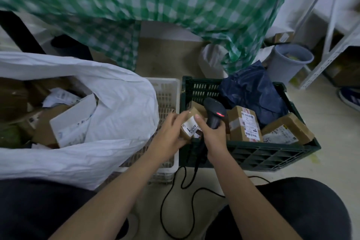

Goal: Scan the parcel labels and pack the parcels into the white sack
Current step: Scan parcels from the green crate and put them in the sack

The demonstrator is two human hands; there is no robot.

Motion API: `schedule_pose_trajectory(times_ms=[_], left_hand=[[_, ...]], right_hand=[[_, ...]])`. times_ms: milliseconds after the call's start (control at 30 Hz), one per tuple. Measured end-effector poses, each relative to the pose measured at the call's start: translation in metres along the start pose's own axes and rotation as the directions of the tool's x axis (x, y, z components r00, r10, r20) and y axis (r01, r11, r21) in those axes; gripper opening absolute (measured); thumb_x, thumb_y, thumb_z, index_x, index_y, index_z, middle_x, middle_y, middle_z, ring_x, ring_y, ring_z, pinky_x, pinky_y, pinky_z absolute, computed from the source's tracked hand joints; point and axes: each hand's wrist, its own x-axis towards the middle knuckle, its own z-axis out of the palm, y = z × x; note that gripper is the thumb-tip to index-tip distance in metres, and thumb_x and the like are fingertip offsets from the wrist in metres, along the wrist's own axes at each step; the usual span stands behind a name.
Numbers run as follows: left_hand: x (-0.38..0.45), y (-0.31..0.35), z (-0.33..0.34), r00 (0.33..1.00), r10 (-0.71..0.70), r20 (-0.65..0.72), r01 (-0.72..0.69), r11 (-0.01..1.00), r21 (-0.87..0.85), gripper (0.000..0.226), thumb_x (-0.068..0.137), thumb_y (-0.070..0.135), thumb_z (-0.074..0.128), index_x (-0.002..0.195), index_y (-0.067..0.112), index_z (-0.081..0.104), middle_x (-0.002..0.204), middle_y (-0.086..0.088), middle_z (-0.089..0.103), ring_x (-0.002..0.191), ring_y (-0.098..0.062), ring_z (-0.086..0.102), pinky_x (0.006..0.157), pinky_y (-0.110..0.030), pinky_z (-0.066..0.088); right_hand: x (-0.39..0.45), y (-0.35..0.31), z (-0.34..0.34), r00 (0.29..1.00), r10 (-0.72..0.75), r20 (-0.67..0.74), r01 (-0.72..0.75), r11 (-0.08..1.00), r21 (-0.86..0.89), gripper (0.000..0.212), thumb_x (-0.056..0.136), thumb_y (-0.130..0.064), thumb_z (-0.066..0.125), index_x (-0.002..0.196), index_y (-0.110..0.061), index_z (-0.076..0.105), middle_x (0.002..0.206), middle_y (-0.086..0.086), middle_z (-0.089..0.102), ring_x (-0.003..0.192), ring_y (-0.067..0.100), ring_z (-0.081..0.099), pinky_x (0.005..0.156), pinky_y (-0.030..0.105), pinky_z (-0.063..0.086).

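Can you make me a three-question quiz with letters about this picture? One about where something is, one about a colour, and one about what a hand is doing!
1. Where is the white sack?
A. left of the crates
B. inside the green crate
C. on a shelf

2. What colour is the crate holding the parcels?
A. red
B. dark green
C. yellow

3. What is the right hand doing?
A. resting flat
B. gripping the scanner
C. waving

Answers: 1 A, the sack lies at the left. 2 B, its walls are dark green. 3 B, fingers wrap the handle, while the left hand holds a small parcel.
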Motion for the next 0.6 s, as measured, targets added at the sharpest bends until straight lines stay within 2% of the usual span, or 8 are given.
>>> schedule_pose_trajectory(times_ms=[100, 200, 267, 333, 433, 467, 533, 600], left_hand=[[-0.008, -0.003, 0.009, 1.000, -0.026, 0.002, 0.026, 0.997, -0.076, 0.083, 0.077, 0.013, 0.078, 0.144, 0.026, 0.031, 0.123, 0.001, 0.035, 0.113, -0.010, 0.047, 0.086, -0.010, 0.035], [-0.006, -0.008, 0.016, 0.998, -0.058, 0.036, 0.067, 0.947, -0.313, 0.083, 0.076, 0.014, 0.079, 0.132, 0.046, 0.028, 0.121, 0.008, 0.036, 0.107, 0.013, 0.043, 0.091, -0.002, 0.033], [0.000, -0.010, 0.019, 0.989, -0.119, 0.086, 0.146, 0.869, -0.473, 0.083, 0.073, 0.012, 0.082, 0.124, 0.053, 0.031, 0.120, 0.006, 0.044, 0.111, 0.011, 0.047, 0.097, -0.009, 0.038], [0.006, -0.014, 0.020, 0.972, -0.167, 0.166, 0.233, 0.790, -0.567, 0.079, 0.073, 0.012, 0.082, 0.123, 0.052, 0.036, 0.118, 0.003, 0.052, 0.116, 0.001, 0.052, 0.101, -0.020, 0.042], [0.012, -0.018, 0.016, 0.948, -0.230, 0.220, 0.318, 0.708, -0.631, 0.062, 0.078, 0.013, 0.078, 0.125, 0.036, 0.045, 0.117, 0.005, 0.059, 0.120, -0.008, 0.054, 0.091, -0.021, 0.050], [0.013, -0.020, 0.014, 0.947, -0.262, 0.185, 0.319, 0.721, -0.616, 0.055, 0.081, 0.014, 0.076, 0.125, 0.032, 0.047, 0.117, 0.008, 0.059, 0.119, -0.008, 0.055, 0.088, -0.021, 0.052], [0.017, -0.025, 0.011, 0.941, -0.324, 0.094, 0.327, 0.806, -0.493, 0.046, 0.086, 0.022, 0.070, 0.126, 0.028, 0.049, 0.121, 0.011, 0.055, 0.115, -0.008, 0.055, 0.089, -0.026, 0.053], [0.018, -0.031, 0.009, 0.912, -0.392, 0.124, 0.404, 0.795, -0.452, 0.052, 0.088, 0.031, 0.066, 0.134, 0.024, 0.043, 0.126, 0.011, 0.051, 0.114, -0.010, 0.054, 0.093, -0.031, 0.052]], right_hand=[[0.001, 0.009, 0.007, 1.000, 0.011, -0.022, -0.012, 0.999, -0.043, 0.091, 0.069, -0.026, 0.087, 0.143, -0.018, 0.034, 0.128, 0.000, 0.053, 0.115, 0.018, 0.054, 0.091, 0.033, 0.046], [0.008, 0.016, 0.007, 0.996, 0.060, -0.059, -0.061, 0.998, -0.021, 0.097, 0.064, -0.030, 0.090, 0.143, -0.018, 0.034, 0.130, 0.003, 0.055, 0.113, 0.021, 0.058, 0.095, 0.040, 0.051], [0.012, 0.015, 0.003, 0.993, 0.097, -0.066, -0.098, 0.995, -0.011, 0.105, 0.059, -0.037, 0.091, 0.144, -0.018, 0.033, 0.131, 0.004, 0.056, 0.113, 0.023, 0.060, 0.096, 0.044, 0.052], [0.018, 0.015, -0.005, 0.994, 0.090, -0.064, -0.092, 0.995, -0.031, 0.103, 0.059, -0.036, 0.091, 0.143, -0.019, 0.036, 0.128, 0.003, 0.058, 0.112, 0.021, 0.061, 0.092, 0.040, 0.054], [0.024, 0.015, -0.020, 0.998, 0.047, -0.043, -0.051, 0.994, -0.094, 0.089, 0.062, -0.030, 0.090, 0.138, -0.020, 0.045, 0.125, 0.001, 0.061, 0.110, 0.018, 0.061, 0.093, 0.038, 0.053], [0.026, 0.015, -0.024, 0.998, 0.047, -0.035, -0.051, 0.993, -0.110, 0.087, 0.061, -0.032, 0.090, 0.136, -0.021, 0.047, 0.125, 0.001, 0.062, 0.110, 0.019, 0.061, 0.094, 0.040, 0.053], [0.029, 0.012, -0.033, 0.999, 0.047, -0.009, -0.048, 0.989, -0.140, 0.087, 0.057, -0.040, 0.089, 0.133, -0.022, 0.050, 0.123, 0.001, 0.063, 0.110, 0.020, 0.062, 0.096, 0.043, 0.053], [0.031, 0.007, -0.042, 0.997, 0.051, 0.052, -0.042, 0.987, -0.154, 0.089, 0.052, -0.046, 0.087, 0.130, -0.022, 0.052, 0.121, 0.001, 0.066, 0.107, 0.021, 0.065, 0.095, 0.043, 0.053]])
